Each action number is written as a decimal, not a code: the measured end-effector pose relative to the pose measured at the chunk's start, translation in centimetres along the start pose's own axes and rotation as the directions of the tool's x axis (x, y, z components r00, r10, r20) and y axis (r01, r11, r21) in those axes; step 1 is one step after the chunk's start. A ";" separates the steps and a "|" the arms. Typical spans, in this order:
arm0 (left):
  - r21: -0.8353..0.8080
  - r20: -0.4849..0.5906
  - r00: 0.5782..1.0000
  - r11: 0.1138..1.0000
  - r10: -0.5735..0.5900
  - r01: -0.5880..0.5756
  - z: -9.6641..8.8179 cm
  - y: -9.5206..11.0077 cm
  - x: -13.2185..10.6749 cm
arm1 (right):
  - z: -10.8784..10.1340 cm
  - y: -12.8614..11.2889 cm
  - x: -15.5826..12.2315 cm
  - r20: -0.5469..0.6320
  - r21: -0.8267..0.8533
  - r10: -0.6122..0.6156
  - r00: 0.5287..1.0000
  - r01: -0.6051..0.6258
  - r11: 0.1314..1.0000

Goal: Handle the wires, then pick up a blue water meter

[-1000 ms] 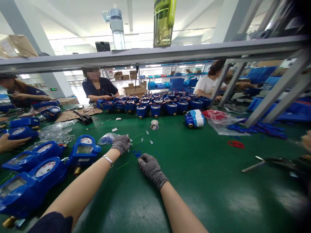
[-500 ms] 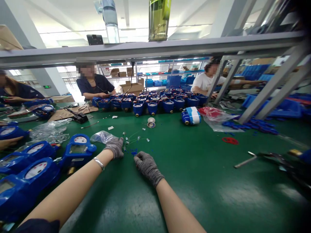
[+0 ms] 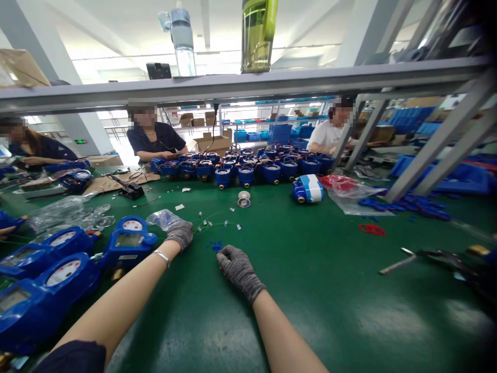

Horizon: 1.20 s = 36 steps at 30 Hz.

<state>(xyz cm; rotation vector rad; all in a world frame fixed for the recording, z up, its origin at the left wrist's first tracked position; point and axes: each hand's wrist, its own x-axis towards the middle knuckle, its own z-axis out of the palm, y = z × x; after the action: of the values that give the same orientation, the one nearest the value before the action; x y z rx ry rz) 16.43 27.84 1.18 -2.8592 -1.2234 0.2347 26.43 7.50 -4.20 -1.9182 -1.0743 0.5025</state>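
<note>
Left hand (image 3: 179, 235): gloved in grey knit, fingers curled beside a crinkled clear bag (image 3: 162, 219) at its eleven o'clock; cannot tell whether its grip closes.
Right hand (image 3: 238, 270): matching knit, fingers bent; its grip is likewise unclear.
Blue bits (image 3: 216, 246): tiny, clustered at the right hand's eleven o'clock.
White tags (image 3: 238, 227): small, near thin green wires (image 3: 213, 214), left hand's two o'clock.
Bench (image 3: 310, 269): smooth, glossy green.
</note>
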 end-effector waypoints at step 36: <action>-0.158 -0.027 0.994 0.982 0.103 -0.106 0.1 4.7 7.4 | 0.6 0.5 0.8 -0.014 0.175 0.061 0.998 -0.057 0.983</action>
<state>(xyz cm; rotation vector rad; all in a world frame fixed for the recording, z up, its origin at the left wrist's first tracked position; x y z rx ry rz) 24.84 29.95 -0.21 -3.0590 -1.1395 0.1162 26.73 8.33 -4.94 -1.8012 -0.9317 0.5900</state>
